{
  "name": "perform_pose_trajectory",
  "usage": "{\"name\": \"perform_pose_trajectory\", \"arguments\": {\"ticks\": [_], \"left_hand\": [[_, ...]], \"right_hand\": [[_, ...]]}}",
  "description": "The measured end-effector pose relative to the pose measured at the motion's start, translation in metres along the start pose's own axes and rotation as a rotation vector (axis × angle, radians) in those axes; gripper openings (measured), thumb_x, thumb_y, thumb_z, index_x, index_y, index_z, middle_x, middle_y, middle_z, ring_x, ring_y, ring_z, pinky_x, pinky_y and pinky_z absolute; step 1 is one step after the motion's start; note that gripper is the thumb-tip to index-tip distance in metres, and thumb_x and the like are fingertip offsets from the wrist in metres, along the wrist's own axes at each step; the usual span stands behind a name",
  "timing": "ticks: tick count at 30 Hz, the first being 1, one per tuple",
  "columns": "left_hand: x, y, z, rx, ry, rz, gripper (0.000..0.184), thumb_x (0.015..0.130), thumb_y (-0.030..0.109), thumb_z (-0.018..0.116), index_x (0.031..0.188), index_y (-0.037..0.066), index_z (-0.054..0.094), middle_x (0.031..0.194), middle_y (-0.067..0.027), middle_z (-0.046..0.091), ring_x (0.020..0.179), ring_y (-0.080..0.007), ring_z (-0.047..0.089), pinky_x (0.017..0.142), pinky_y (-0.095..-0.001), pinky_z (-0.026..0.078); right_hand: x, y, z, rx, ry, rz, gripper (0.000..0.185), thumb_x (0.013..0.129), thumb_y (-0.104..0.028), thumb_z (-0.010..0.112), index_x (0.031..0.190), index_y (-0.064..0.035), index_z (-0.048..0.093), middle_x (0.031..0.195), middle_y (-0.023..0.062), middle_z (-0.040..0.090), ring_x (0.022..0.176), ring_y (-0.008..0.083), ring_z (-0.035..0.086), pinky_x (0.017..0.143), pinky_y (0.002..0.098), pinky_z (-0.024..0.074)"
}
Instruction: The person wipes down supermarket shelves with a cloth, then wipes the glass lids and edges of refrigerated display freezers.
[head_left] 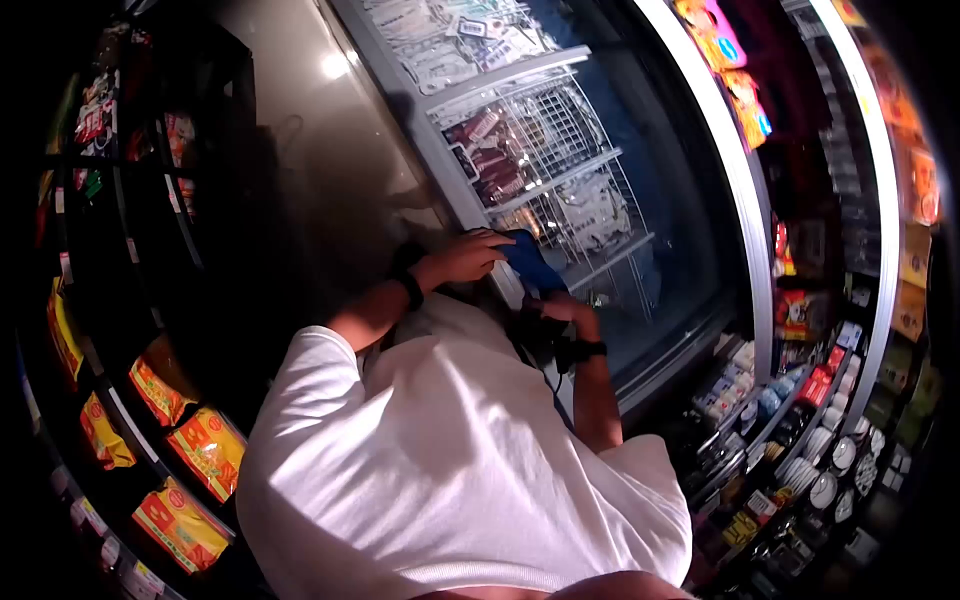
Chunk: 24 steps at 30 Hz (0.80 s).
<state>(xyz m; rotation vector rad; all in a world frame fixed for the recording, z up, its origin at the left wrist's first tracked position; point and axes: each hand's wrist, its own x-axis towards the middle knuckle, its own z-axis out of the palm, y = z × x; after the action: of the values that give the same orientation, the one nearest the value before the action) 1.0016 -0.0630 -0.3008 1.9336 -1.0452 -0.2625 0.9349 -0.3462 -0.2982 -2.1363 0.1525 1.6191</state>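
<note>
My left hand [468,257], with a dark band at the wrist, lies over the metal edge of a chest freezer [447,182]. Its fingers are stretched out, and their tips reach a blue cloth [535,262]. The cloth lies across the freezer's near corner, between my two hands. At the lower end of the cloth is my right hand [566,308], also with a dark wristband. Its fingers look curled on the cloth, though shadow hides part of them. A dark object [530,328] sits just beside my right hand; its kind cannot be made out.
Inside the freezer, wire baskets [560,130] hold dark red packs [492,155] and pale packages [455,40]. Shelves with yellow and orange bags [208,452] stand on the left. Lit shelves with packets [745,105] and small jars [822,490] line the right.
</note>
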Motion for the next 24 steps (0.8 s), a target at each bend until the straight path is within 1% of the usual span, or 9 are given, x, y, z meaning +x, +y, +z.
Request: {"name": "perform_pose_trajectory", "arguments": {"ticks": [4, 6, 7, 10, 11, 19, 21, 23, 24], "left_hand": [[0.009, -0.052, -0.056, 0.036, 0.141, -0.105, 0.023, 0.075, -0.002, 0.058, 0.092, 0.004, 0.071, 0.129, -0.0098, 0.058, 0.117, -0.0292, 0.054, 0.099, -0.0400, 0.043], [0.016, -0.080, -0.089, 0.057, 0.217, -0.167, 0.024, 0.072, -0.005, 0.058, 0.092, 0.001, 0.070, 0.129, -0.0130, 0.059, 0.116, -0.0311, 0.056, 0.099, -0.0415, 0.044], [0.019, -0.088, -0.109, 0.087, 0.262, -0.172, 0.023, 0.074, -0.004, 0.056, 0.092, 0.001, 0.070, 0.129, -0.0123, 0.059, 0.116, -0.0311, 0.055, 0.100, -0.0422, 0.043], [0.025, -0.117, -0.156, 0.169, 0.281, -0.246, 0.025, 0.079, -0.001, 0.051, 0.097, 0.001, 0.068, 0.136, -0.0112, 0.054, 0.117, -0.0319, 0.055, 0.102, -0.0411, 0.042], [0.024, -0.127, -0.163, 0.233, 0.295, -0.249, 0.023, 0.081, 0.001, 0.052, 0.098, 0.000, 0.066, 0.139, -0.0119, 0.051, 0.117, -0.0307, 0.054, 0.103, -0.0417, 0.040], [0.006, -0.132, -0.221, 0.008, 0.379, -0.564, 0.022, 0.082, 0.010, 0.059, 0.102, 0.002, 0.065, 0.118, -0.0212, 0.060, 0.106, -0.0377, 0.058, 0.092, -0.0444, 0.048], [-0.011, -0.148, -0.211, 0.016, 0.449, -0.518, 0.023, 0.082, 0.011, 0.060, 0.103, 0.003, 0.065, 0.117, -0.0211, 0.060, 0.106, -0.0374, 0.058, 0.093, -0.0442, 0.048], [-0.026, -0.154, -0.209, 0.025, 0.523, -0.499, 0.023, 0.082, 0.011, 0.060, 0.104, 0.005, 0.065, 0.116, -0.0209, 0.060, 0.107, -0.0370, 0.059, 0.093, -0.0441, 0.048], [-0.028, -0.154, -0.216, 0.073, 0.485, -0.464, 0.022, 0.083, 0.009, 0.059, 0.104, 0.004, 0.065, 0.113, -0.0191, 0.060, 0.104, -0.0370, 0.059, 0.090, -0.0436, 0.049]], "right_hand": [[0.040, -0.056, -0.020, 0.211, 0.161, -0.135, 0.062, 0.083, -0.059, 0.061, 0.072, 0.0009, 0.068, 0.072, 0.0132, 0.069, 0.067, 0.0315, 0.066, 0.063, 0.0398, 0.0508], [0.064, -0.101, -0.036, -0.178, 0.691, -0.309, 0.052, 0.083, -0.048, 0.063, 0.070, 0.0029, 0.064, 0.068, 0.0206, 0.065, 0.064, 0.0369, 0.065, 0.059, 0.0437, 0.0496], [0.066, -0.129, -0.048, -0.151, 0.705, -0.246, 0.043, 0.081, -0.038, 0.065, 0.071, 0.0033, 0.062, 0.070, 0.0255, 0.062, 0.065, 0.0391, 0.064, 0.059, 0.0451, 0.0483], [0.094, -0.183, -0.085, 0.170, 0.810, -0.518, 0.033, 0.084, -0.030, 0.065, 0.073, 0.0012, 0.063, 0.062, 0.0191, 0.062, 0.054, 0.0317, 0.061, 0.053, 0.0412, 0.0461], [0.118, -0.194, -0.098, 0.460, 0.586, -0.296, 0.028, 0.086, -0.024, 0.060, 0.077, 0.0025, 0.064, 0.061, 0.0157, 0.063, 0.056, 0.0253, 0.065, 0.054, 0.0383, 0.0486], [0.168, -0.334, -0.180, 0.971, 0.367, -0.257, 0.026, 0.089, -0.024, 0.049, 0.080, -0.0019, 0.059, 0.061, 0.0072, 0.056, 0.039, 0.0198, 0.053, 0.035, 0.0298, 0.0409], [0.172, -0.356, -0.182, 0.954, 0.331, -0.323, 0.027, 0.089, -0.027, 0.048, 0.077, -0.0054, 0.058, 0.060, 0.0042, 0.053, 0.040, 0.0161, 0.049, 0.038, 0.0274, 0.0364], [0.174, -0.388, -0.175, 1.258, 0.107, -0.466, 0.029, 0.095, -0.031, 0.041, 0.090, -0.0089, 0.060, 0.075, 0.0031, 0.058, 0.062, 0.0147, 0.052, 0.058, 0.0286, 0.0461], [0.195, -0.389, -0.171, 0.989, 0.398, -0.406, 0.040, 0.092, -0.035, 0.045, 0.083, -0.0018, 0.064, 0.070, 0.0022, 0.055, 0.067, 0.0143, 0.051, 0.061, 0.0318, 0.0430]]}}
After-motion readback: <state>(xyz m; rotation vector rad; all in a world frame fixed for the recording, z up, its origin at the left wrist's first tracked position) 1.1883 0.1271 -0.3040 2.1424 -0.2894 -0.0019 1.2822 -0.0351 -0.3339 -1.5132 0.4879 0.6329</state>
